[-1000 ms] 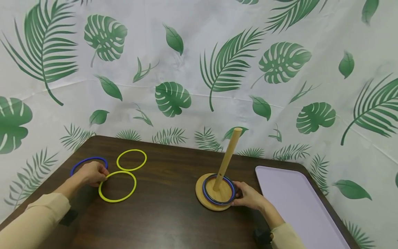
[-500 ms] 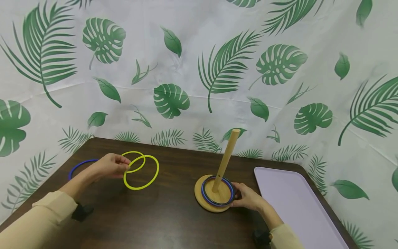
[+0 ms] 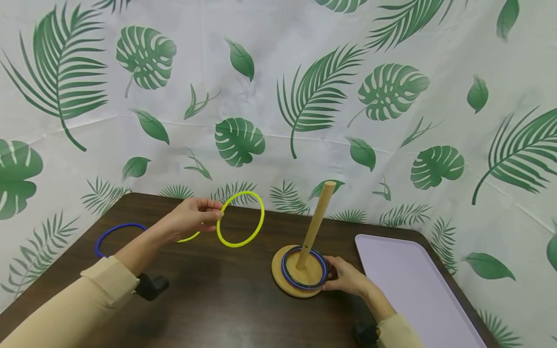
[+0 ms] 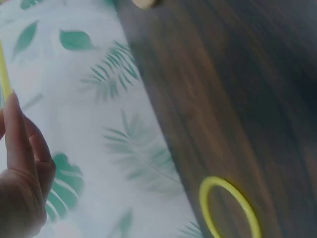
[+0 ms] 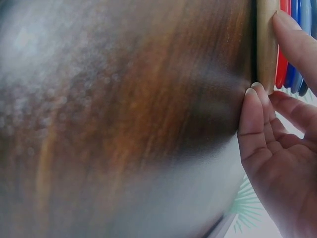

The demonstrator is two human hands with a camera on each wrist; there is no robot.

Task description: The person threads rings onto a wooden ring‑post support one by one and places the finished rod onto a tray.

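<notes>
My left hand [image 3: 193, 218] pinches a yellow ring [image 3: 237, 245] by its left side and holds it tilted above the table. My right hand [image 3: 345, 276] grips the edge of a round wooden base [image 3: 278, 271], thumb on top. From that base rises a wooden peg [image 3: 319, 215]. Several rings lie stacked around the peg; a red ring [image 5: 284, 54] at the bottom and a blue ring [image 5: 293, 54] show in the right wrist view. Another yellow ring [image 3: 190, 239] lies on the table, partly hidden by my left hand. A loose blue ring [image 3: 124, 225] lies farther left, partly behind my forearm.
A lilac tray [image 3: 404, 270] lies along the right side of the dark wooden table [image 3: 217, 299]. Behind the table hangs a white cloth [image 3: 270, 106] printed with green leaves.
My left hand has picked up the nearer yellow ring from the table and carried it up and to the right. My right hand stays at the base.
</notes>
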